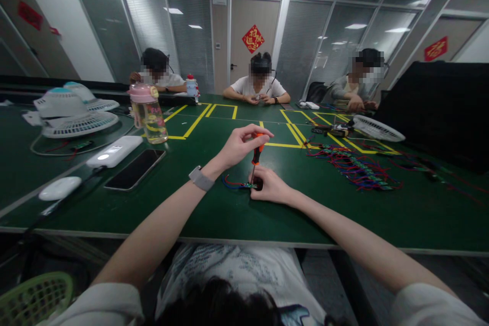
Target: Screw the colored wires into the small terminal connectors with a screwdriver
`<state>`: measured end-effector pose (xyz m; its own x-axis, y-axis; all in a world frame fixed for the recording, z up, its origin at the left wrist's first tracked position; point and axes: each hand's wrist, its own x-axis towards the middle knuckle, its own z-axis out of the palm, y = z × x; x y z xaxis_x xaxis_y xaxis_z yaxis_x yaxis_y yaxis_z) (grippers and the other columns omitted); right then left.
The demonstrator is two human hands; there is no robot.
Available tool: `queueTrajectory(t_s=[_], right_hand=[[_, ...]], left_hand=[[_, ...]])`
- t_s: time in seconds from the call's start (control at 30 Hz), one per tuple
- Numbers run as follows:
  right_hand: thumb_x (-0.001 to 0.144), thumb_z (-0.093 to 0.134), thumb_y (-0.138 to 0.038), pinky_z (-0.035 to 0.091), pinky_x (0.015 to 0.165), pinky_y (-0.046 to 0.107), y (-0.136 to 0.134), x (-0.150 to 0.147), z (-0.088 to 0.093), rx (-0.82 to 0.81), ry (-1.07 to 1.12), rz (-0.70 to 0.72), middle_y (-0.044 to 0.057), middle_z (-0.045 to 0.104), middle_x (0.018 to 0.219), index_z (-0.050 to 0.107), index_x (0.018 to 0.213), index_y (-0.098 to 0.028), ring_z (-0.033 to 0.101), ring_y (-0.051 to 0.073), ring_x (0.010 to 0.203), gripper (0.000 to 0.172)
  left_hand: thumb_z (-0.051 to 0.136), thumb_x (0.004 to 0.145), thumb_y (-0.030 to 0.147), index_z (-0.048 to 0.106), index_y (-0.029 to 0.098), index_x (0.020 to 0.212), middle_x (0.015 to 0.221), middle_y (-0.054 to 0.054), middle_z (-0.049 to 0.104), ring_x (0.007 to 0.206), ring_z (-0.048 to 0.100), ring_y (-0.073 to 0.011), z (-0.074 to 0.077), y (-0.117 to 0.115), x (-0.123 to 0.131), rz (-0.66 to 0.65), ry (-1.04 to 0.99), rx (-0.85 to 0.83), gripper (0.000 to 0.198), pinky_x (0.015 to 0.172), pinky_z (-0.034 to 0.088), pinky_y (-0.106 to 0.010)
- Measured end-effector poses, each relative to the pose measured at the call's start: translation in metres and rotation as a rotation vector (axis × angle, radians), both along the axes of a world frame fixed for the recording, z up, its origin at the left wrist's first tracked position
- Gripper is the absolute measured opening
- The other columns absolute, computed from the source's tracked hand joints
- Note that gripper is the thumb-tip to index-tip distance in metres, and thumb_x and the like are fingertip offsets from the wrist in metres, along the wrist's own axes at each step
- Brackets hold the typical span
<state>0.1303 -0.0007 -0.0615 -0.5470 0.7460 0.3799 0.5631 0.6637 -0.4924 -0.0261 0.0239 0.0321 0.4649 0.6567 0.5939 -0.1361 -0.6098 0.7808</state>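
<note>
My left hand (pixel 242 146) pinches the top of an orange and black screwdriver (pixel 257 153), which stands nearly upright. Its thin shaft points down at a small green circuit board (pixel 250 186) with red and blue wires trailing left. My right hand (pixel 270 186) rests on the green table, its thumb and fingers closed around the board's right end. A dark part shows between those fingers, too small to name. Whether the screwdriver's tip touches a screw cannot be made out.
To the right lies a row of wired circuit boards (pixel 355 165). A phone (pixel 135 169), a white power bank (pixel 114 151), a white oval case (pixel 60 188), a pink-lidded bottle (pixel 148 112) and white fans (pixel 76 117) stand left. Several people sit across the table (pixel 214 219).
</note>
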Motion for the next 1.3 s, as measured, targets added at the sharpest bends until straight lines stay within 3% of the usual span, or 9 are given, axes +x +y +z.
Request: queueTrajectory(t_s=[0.17,0.43,1.3], right_hand=[[0.06,0.063,-0.01,0.04,0.063,0.023,0.0003,0.0007,0.0002,0.002,0.006,0.008,0.0,0.053,0.076,0.055,0.071,-0.017,0.048,0.013,0.069,0.014],[0.061,0.063,-0.011,0.04,0.062,0.023,0.0009,0.0013,-0.001,0.007,0.012,0.017,-0.001,0.053,0.075,0.055,0.071,-0.017,0.048,0.013,0.069,0.014],[0.061,0.063,-0.009,0.038,0.058,0.021,0.0009,0.0024,-0.0002,-0.028,0.049,0.039,-0.001,0.053,0.076,0.056,0.072,-0.016,0.046,0.011,0.065,0.014]], left_hand=[[0.055,0.089,0.037,0.07,0.014,0.102,0.092,-0.008,0.068,0.08,0.064,-0.0149,-0.0017,0.0033,0.0005,-0.124,-0.053,-0.115,0.031,0.07,0.053,-0.026],[0.062,0.085,0.035,0.071,0.014,0.098,0.09,-0.007,0.07,0.072,0.063,-0.0121,-0.0001,0.0001,-0.0007,-0.014,-0.035,-0.058,0.027,0.068,0.051,-0.024],[0.057,0.087,0.033,0.07,0.013,0.104,0.099,-0.01,0.07,0.082,0.067,-0.016,-0.005,0.0073,0.0001,-0.106,-0.081,-0.157,0.029,0.072,0.054,-0.027]])
